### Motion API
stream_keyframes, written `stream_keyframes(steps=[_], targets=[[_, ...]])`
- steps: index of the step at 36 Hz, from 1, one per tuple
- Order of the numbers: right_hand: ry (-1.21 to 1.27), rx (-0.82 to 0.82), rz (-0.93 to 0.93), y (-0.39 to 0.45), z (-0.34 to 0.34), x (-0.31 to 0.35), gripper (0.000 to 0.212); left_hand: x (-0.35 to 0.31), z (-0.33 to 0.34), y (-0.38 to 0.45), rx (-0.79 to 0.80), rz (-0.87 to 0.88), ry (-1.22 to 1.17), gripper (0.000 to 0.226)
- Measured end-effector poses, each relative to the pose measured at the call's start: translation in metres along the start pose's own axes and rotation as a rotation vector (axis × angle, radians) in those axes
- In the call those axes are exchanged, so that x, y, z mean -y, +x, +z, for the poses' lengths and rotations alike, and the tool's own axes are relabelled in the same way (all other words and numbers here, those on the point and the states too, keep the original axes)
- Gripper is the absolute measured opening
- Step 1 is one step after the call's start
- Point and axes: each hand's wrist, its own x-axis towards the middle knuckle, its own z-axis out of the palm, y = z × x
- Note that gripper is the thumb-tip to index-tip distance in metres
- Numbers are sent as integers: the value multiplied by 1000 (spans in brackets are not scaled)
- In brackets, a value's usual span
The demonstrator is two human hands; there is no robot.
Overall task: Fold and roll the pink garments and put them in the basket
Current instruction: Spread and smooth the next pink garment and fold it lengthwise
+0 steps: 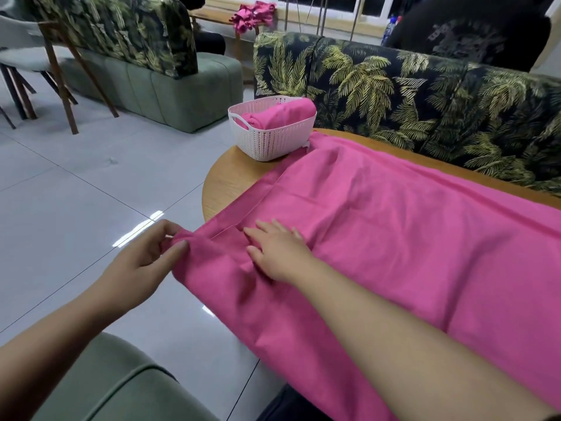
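A large pink garment (394, 226) lies spread over a round wooden table (233, 177), its near edge hanging off the table. My left hand (142, 262) pinches the garment's left corner between thumb and fingers, just off the table's edge. My right hand (276, 253) lies flat on the cloth with fingers straight, pressing it down beside the left hand. A white woven plastic basket (267, 141) stands at the table's far left edge. Inside it sits a rolled pink garment (282, 113).
A sofa with a dark palm-leaf print (425, 95) runs behind the table. A green seat (115, 387) is at the bottom left. More pink cloth (253, 15) lies on a wooden bench far back. Grey tiled floor (76, 192) stretches left, with chairs (27, 59) beyond.
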Motion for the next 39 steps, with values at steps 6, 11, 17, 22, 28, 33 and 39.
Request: stream_keyframes(steps=[6,11,17,22,28,33,39], targets=[[3,11,-2,3,-2,-4,51,30,-21,-4,2,-213,155,20],[60,-115,-47,8,-7,-14,38,41,-11,3,125,-351,302,5],[47,-176,-33,25,-14,-33,33,36,15,28,153,-359,207,23],[-46,-111,-139,44,-22,-33,47,35,34,40,96,-317,237,28],[-206,-30,-268,65,-35,-22,52,41,44,39,77,-315,243,20],[-234,-47,-303,81,-36,-23,28,37,43,31,-11,-141,171,22],[-182,-106,-278,87,-49,-25,19,21,43,29,-193,-98,63,7]])
